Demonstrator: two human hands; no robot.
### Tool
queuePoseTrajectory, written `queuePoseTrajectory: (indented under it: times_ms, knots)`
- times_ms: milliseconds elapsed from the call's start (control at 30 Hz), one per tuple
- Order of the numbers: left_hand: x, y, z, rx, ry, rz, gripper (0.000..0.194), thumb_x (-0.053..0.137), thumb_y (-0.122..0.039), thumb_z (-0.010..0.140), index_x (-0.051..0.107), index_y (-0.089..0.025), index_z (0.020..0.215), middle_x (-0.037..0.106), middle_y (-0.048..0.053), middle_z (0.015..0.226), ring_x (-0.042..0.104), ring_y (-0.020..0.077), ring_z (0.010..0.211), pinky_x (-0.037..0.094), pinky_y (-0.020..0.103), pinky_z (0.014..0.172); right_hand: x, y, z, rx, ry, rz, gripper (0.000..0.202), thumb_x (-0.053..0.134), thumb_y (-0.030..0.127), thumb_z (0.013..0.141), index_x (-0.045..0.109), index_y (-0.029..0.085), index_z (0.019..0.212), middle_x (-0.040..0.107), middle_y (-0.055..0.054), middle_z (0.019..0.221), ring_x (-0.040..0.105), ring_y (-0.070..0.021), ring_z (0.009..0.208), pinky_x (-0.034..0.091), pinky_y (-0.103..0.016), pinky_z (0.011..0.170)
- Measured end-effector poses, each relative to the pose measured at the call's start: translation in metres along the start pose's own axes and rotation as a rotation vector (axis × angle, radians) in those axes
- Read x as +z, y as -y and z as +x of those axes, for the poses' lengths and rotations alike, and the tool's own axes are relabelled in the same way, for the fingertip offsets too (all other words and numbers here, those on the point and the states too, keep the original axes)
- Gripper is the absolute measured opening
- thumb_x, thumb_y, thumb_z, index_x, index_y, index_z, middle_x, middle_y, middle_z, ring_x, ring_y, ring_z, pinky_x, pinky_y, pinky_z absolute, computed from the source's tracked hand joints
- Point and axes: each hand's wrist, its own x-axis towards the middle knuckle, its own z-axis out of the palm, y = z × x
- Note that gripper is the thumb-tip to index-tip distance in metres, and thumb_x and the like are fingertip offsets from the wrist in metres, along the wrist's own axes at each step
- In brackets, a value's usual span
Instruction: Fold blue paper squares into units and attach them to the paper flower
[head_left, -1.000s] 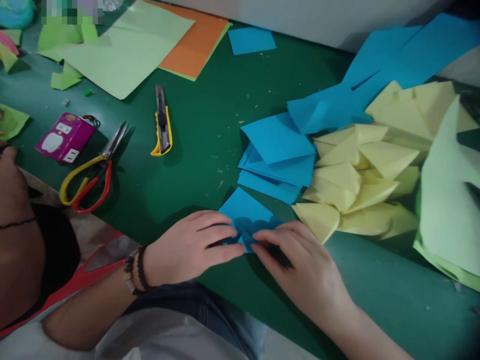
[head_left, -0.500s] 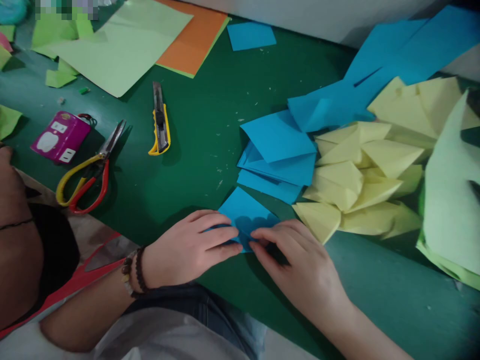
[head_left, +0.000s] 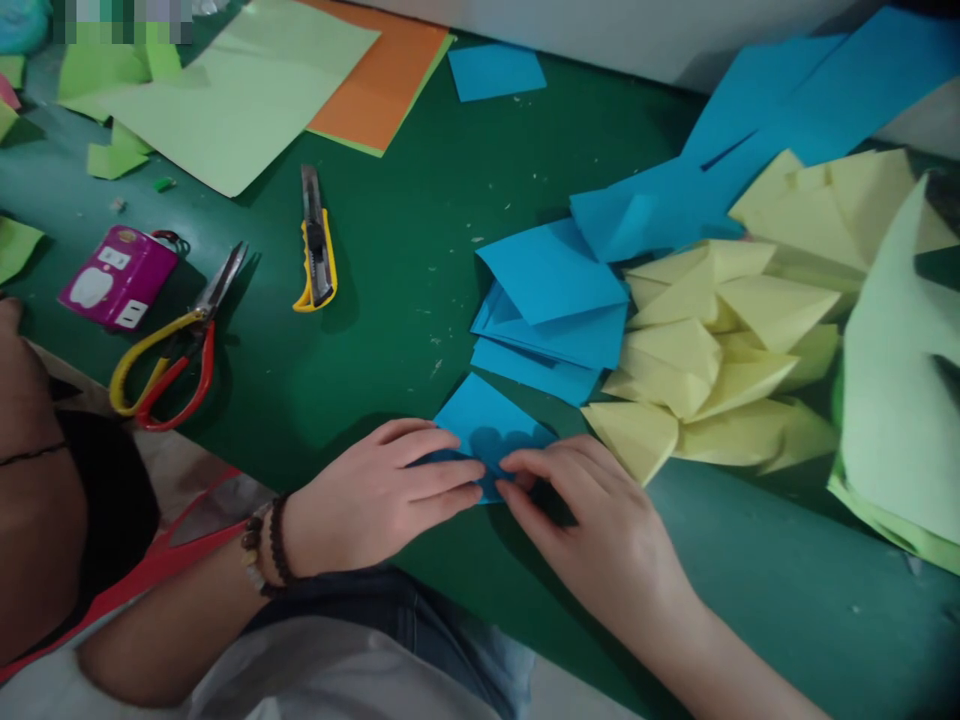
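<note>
The blue sheet (head_left: 478, 408) now lies flatter, seemingly creased down; the left hand (head_left: 379, 492) rests spread on it, the right hand (head_left: 600, 505) nearly pinched, grip unclear.

Blue paper folding, compared with one second earlier. The small raised peak between the fingertips of the left hand (head_left: 386, 495) and right hand (head_left: 592, 505) has flattened in the bright-blue, angular paper sheet (head_left: 487, 405). One left-hand finger now reaches farther toward the right hand's fingertips. Owing to a slight shift of view, the red-and-yellow-handled metal scissors (head_left: 201, 316) and purple box-shaped object (head_left: 118, 277), left of the left hand, appear nearer the frame's left edge.
</note>
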Motion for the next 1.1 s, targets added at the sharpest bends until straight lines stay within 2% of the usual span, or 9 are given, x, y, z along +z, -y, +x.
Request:
queuePoseTrajectory:
  times_ms: [200,400,567,700,833,933,1033,1100]
  knots:
    - [-0.004,-0.001,0.003,-0.026,0.034,-0.022,0.027,0.044,-0.017,0.098,0.064,-0.02,0.115,0.066,0.0,0.125,0.051,0.0207,0.117,0.041,0.038,0.099,0.001,-0.002,-0.001,-0.006,0.005,-0.009,0.007,0.058,0.015,0.09,0.06,0.021,0.092,0.064,-0.001,0.072,0.06,-0.0169,0.071,0.05,-0.03,0.063]
    - [-0.003,-0.001,0.002,-0.044,0.044,-0.013,0.03,0.044,-0.019,0.099,0.058,-0.025,0.126,0.066,-0.001,0.125,0.049,0.019,0.12,0.039,0.036,0.1,0.002,-0.006,-0.003,-0.14,-0.064,-0.109,0.002,0.059,0.018,0.09,0.061,0.018,0.091,0.063,-0.006,0.082,0.059,-0.0184,0.078,0.051,-0.031,0.069]
    - [-0.001,-0.002,0.0,-0.085,0.037,0.009,0.04,0.042,-0.013,0.098,0.046,-0.017,0.137,0.067,0.004,0.121,0.05,0.0197,0.121,0.042,0.035,0.096,0.001,-0.001,-0.008,-0.301,-0.047,-0.322,0.009,0.06,0.015,0.089,0.061,0.018,0.08,0.059,-0.003,0.071,0.051,-0.0172,0.07,0.042,-0.031,0.064]
    - [0.001,-0.001,-0.001,-0.083,0.036,0.008,0.041,0.037,-0.012,0.099,0.043,-0.016,0.139,0.066,0.006,0.121,0.049,0.0197,0.123,0.042,0.036,0.097,0.005,0.013,-0.009,-0.347,-0.023,-0.427,0.024,0.055,0.015,0.091,0.057,0.02,0.068,0.048,0.0,0.059,0.041,-0.0169,0.062,0.032,-0.032,0.058]
    - [0.003,0.0,-0.002,-0.068,0.021,-0.005,0.043,0.037,-0.009,0.097,0.042,-0.016,0.14,0.066,0.005,0.118,0.049,0.0204,0.122,0.043,0.037,0.097,0.019,0.03,-0.01,-0.328,-0.045,-0.424,0.032,0.053,0.013,0.092,0.051,0.021,0.06,0.045,0.0,0.056,0.039,-0.0166,0.06,0.029,-0.033,0.057]
    - [0.005,0.001,-0.003,-0.062,-0.001,-0.012,0.042,0.038,-0.01,0.097,0.043,-0.016,0.138,0.067,0.005,0.117,0.05,0.0206,0.121,0.043,0.036,0.096,0.028,0.043,-0.017,-0.24,-0.047,-0.347,0.031,0.052,0.015,0.093,0.052,0.02,0.062,0.048,0.0,0.057,0.04,-0.0162,0.059,0.029,-0.032,0.056]
    - [0.007,0.002,-0.003,-0.054,-0.024,-0.002,0.041,0.039,-0.01,0.097,0.044,-0.016,0.138,0.068,0.005,0.114,0.05,0.0205,0.121,0.044,0.036,0.095,0.03,0.056,-0.029,-0.16,-0.013,-0.172,0.02,0.056,0.018,0.092,0.056,0.02,0.072,0.056,0.0,0.063,0.046,-0.0158,0.062,0.033,-0.031,0.058]
    - [0.007,0.002,-0.002,-0.057,-0.03,0.004,0.039,0.041,-0.013,0.098,0.044,-0.016,0.137,0.068,0.005,0.113,0.051,0.021,0.121,0.044,0.037,0.095,0.028,0.063,-0.039,-0.112,-0.038,-0.063,0.008,0.06,0.017,0.09,0.059,0.02,0.082,0.066,-0.002,0.076,0.053,-0.016,0.07,0.039,-0.03,0.065]
